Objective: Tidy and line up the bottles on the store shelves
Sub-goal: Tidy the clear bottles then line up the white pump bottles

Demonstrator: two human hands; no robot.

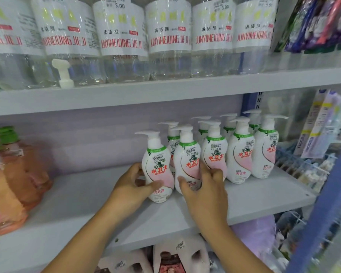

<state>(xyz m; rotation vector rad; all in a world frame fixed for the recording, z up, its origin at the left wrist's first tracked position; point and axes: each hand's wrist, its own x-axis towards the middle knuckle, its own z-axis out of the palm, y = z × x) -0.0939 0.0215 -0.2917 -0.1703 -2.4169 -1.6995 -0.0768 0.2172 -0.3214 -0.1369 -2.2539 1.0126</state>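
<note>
A: Start at the left. What sits there?

B: Orange jugs with green caps crowd the left end of the middle shelf. Bare shelf lies between them and the white pump bottles.

A: And the hands?

B: The left hand wraps the leftmost pump bottle low on its body, thumb across the front, fingers behind. The right hand does the same to the next bottle, thumb on the label, fingers curled round its right side. So each grip is closed on its own bottle.

A: Why down low?

B: I judge a low hold lets the bottles slide without tipping. These two stand forward of the rest, so they likely need pushing back into line.

A: What is to the right?

B: The front row of pump bottles runs on to the right, with a second row behind, all spouts pointing left. They stand close together, so the right hand has little room beside its bottle.

A: Anything else around?

B: Clear cleaner bottles on the upper shelf, with a loose white pump head among them. Hanging packets at far right, white jugs below.
</note>
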